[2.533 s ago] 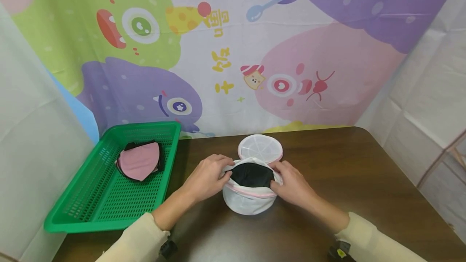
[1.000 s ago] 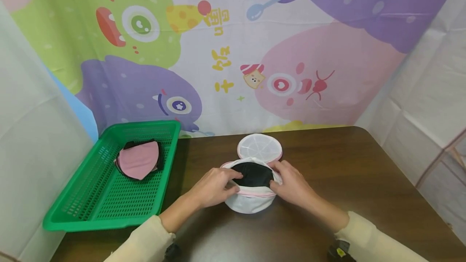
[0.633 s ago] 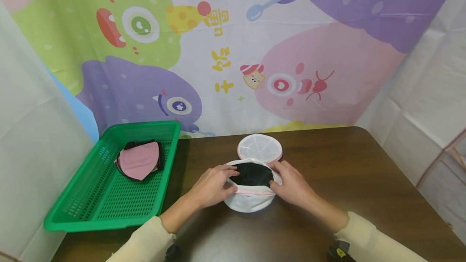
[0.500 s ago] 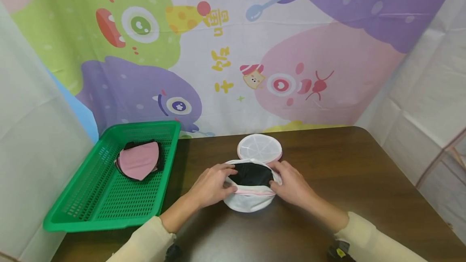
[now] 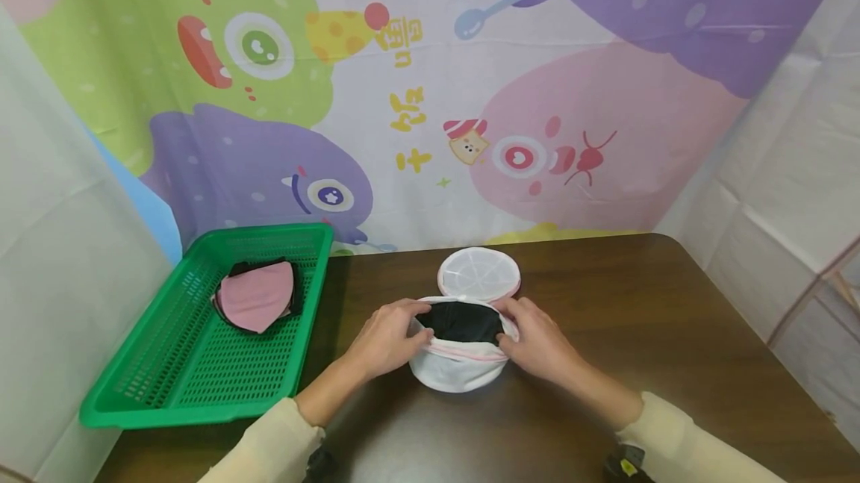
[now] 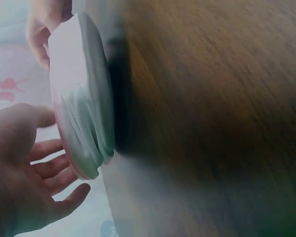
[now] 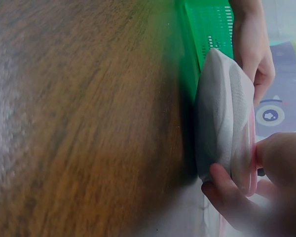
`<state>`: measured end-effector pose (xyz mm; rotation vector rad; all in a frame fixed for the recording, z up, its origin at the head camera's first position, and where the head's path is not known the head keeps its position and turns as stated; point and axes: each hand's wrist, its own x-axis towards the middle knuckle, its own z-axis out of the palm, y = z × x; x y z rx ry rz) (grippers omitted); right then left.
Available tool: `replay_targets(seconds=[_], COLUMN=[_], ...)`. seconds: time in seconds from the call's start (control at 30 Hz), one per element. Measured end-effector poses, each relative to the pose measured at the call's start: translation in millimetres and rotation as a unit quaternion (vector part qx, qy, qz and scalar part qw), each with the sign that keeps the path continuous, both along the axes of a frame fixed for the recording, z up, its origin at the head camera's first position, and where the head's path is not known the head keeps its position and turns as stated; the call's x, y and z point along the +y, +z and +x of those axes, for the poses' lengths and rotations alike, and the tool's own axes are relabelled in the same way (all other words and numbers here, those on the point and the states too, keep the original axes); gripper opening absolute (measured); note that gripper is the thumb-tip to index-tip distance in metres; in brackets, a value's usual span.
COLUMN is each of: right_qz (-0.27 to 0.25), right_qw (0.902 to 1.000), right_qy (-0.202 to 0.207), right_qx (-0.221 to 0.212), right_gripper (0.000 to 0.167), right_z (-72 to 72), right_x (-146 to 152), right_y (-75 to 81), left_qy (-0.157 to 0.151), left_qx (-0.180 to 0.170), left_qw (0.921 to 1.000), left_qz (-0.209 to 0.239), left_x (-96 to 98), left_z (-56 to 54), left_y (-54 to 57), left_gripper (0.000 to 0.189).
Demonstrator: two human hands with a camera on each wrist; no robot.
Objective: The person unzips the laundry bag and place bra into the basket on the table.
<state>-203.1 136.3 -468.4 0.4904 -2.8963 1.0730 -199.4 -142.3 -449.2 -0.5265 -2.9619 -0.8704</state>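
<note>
A round white mesh laundry bag (image 5: 457, 372) with a pink zip edge stands on the table, unzipped. Black fabric (image 5: 462, 321) fills its mouth. Its round lid (image 5: 479, 274) is folded back behind it. My left hand (image 5: 384, 341) touches the left rim, thumb at the near side and fingertips at the far side. In the left wrist view its fingers are spread and nearly straight beside the bag. With thumb and fingers, my right hand (image 5: 537, 340) pinches the right rim; in the right wrist view one fingertip (image 7: 219, 173) presses the outer wall.
On the left of the brown table (image 5: 605, 296) lies a green perforated basket (image 5: 222, 386). Inside it is a pink, cup-shaped cloth piece (image 5: 257, 295) with black fabric beneath. A cartoon-print curtain (image 5: 430, 214) hangs along the back edge.
My left hand, whose fingers reached into the bag's mouth a second ago, has drawn left to the rim. The bag's left side has spread slightly outward. My right hand stays in place.
</note>
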Motion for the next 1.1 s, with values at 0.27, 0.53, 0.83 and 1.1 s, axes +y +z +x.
replay_targets(seconds=[0.27,0.53,0.83,1.1], right_qz=[0.005,-0.004,-0.021,-0.018], right_qw=[0.9999,0.9999,0.9985,0.9984], right_qy=[-0.001,0.006,0.021,0.021], right_qx=[0.009,0.010,0.047,0.049], right_gripper=[0.042,0.044,0.046,0.045], right_z=[-0.2,1.0,-9.8,-15.7], right_x=[-2,0,5,5], right_y=[-3.4,-6.6,-34.0,-43.0], left_qy=[0.038,0.037,0.009,0.010], left_qx=[-0.012,-0.012,0.059,0.002], left_qw=[0.9991,0.9988,0.9981,1.0000], left_qz=[0.017,0.029,0.012,-0.001], left_x=[-0.2,0.3,-18.5,-19.1], left_z=[-3.2,-7.9,-54.6,-66.9], left_y=[0.2,-4.2,-73.9,-87.7], left_gripper=[0.034,0.034,0.042,0.045])
